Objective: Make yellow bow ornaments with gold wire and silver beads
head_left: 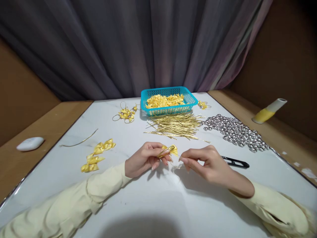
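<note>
Near the middle of the table, my left hand (143, 160) pinches a yellow ribbon bow (174, 149) together with a gold cord (163, 152) bent over at its fingers. My right hand (209, 163), just to the right, has thumb and forefinger closed on a thin pale thread (177, 155) that runs to the bow. Loose thread seems to trail below, though it is faint. To the left of my left hand lie several yellow bows (92, 163). A black-handled cutter (236, 162) rests behind my right hand, partly hidden by it.
A blue basket (168, 113) of yellow bows stands at the back. Before it lie gold cords (175, 125), with silver beads (235, 132) to their right. Finished-looking looped bows (126, 114) sit back left. A single cord (80, 142), white case (30, 144) and yellow-white tube (268, 111) flank these.
</note>
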Demonstrator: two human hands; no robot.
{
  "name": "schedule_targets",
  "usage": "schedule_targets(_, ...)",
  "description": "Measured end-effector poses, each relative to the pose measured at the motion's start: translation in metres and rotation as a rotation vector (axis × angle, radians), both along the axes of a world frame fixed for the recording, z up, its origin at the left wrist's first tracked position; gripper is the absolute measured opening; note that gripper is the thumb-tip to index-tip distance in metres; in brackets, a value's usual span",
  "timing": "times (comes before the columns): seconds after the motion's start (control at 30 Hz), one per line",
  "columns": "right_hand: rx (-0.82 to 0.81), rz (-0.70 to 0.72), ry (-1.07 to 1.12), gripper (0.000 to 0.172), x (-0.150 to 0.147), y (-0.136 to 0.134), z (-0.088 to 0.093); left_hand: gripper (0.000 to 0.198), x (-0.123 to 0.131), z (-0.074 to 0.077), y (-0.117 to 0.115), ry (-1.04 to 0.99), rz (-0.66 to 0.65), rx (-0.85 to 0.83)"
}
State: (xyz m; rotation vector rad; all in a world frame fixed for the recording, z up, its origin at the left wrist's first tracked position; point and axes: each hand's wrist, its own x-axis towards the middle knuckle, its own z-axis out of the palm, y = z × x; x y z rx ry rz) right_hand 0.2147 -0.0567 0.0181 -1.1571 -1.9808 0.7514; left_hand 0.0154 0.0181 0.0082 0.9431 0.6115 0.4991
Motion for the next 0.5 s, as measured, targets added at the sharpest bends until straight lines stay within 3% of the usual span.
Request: schedule_targets(0.5, -0.003, -0.012, -0.018, 0.020, -0.0019, -0.0020, -0.0007, 0.013, 0.0014, 0.0018, -0.0005, 0.014, -0.015, 0.027)
